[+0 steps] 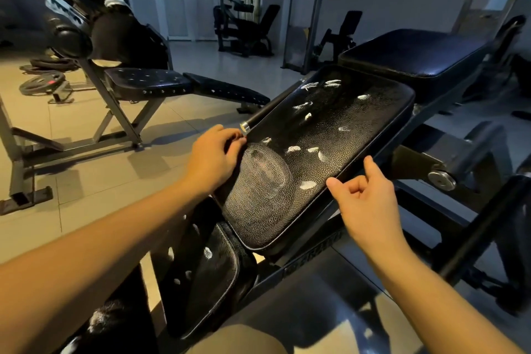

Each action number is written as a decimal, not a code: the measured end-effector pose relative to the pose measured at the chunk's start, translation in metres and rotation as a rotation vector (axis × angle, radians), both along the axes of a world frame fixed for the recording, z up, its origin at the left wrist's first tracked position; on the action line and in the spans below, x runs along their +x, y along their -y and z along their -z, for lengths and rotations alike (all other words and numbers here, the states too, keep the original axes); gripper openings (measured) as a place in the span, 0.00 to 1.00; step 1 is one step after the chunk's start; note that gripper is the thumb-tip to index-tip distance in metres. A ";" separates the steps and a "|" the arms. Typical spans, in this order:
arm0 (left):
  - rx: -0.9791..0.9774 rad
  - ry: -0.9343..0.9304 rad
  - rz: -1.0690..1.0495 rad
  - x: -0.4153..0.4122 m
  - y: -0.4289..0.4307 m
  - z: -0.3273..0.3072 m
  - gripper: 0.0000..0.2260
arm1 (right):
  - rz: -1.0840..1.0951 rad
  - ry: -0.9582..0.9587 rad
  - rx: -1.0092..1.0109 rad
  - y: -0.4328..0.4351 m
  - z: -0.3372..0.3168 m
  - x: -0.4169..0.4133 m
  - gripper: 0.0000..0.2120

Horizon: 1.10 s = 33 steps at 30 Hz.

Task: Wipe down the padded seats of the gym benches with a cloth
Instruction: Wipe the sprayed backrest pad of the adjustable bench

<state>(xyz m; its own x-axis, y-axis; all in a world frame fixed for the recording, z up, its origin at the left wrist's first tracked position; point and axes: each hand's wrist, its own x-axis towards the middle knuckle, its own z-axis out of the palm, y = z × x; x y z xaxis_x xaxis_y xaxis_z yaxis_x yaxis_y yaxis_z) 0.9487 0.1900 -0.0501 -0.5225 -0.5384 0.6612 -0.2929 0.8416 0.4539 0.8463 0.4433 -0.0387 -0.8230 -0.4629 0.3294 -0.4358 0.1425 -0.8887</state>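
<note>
Sole view I have: head camera, wide-angle, facing forward and down, close over the seat [330, 135]; floor [94, 190] and machines [244, 29] behind.

The black padded seat [330, 129], flecked with white worn patches, fills the centre, the left hand [214, 156] resting at its nine o'clock edge, the right hand [365, 201] loosely curled at four o'clock.

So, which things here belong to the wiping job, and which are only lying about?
For the job: the spotted seat pad, the small pad below it, the left hand, the right hand. No cloth shows plainly.
Just lying about: the weight plates on the floor, the machine at the back.
</note>
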 end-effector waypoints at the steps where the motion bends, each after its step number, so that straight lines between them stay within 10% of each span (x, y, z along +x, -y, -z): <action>1: -0.007 -0.029 0.035 -0.007 -0.013 -0.004 0.08 | 0.004 0.000 0.007 0.000 -0.001 0.000 0.39; 7: -0.254 0.070 0.558 0.032 -0.099 0.018 0.16 | 0.003 -0.003 0.039 -0.004 -0.002 -0.002 0.42; 15: -0.050 0.001 0.002 -0.009 -0.008 -0.003 0.11 | -0.009 -0.021 0.018 -0.003 0.000 0.000 0.32; 22: -0.293 0.089 0.557 0.032 -0.105 0.016 0.17 | -0.001 -0.031 0.033 -0.008 0.000 -0.006 0.42; 29: -0.132 0.044 0.100 0.000 -0.020 0.000 0.11 | -0.024 -0.034 0.014 -0.005 0.003 -0.008 0.40; 33: -0.181 -0.004 0.269 -0.024 -0.086 -0.018 0.13 | -0.029 -0.031 0.052 -0.009 0.001 -0.011 0.42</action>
<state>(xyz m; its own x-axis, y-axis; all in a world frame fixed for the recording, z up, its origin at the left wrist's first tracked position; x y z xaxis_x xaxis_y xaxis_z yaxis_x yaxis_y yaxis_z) 0.9245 0.2757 -0.0324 -0.6273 -0.2548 0.7359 -0.0481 0.9558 0.2900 0.8352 0.4520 -0.0401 -0.7989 -0.5035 0.3289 -0.4674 0.1756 -0.8664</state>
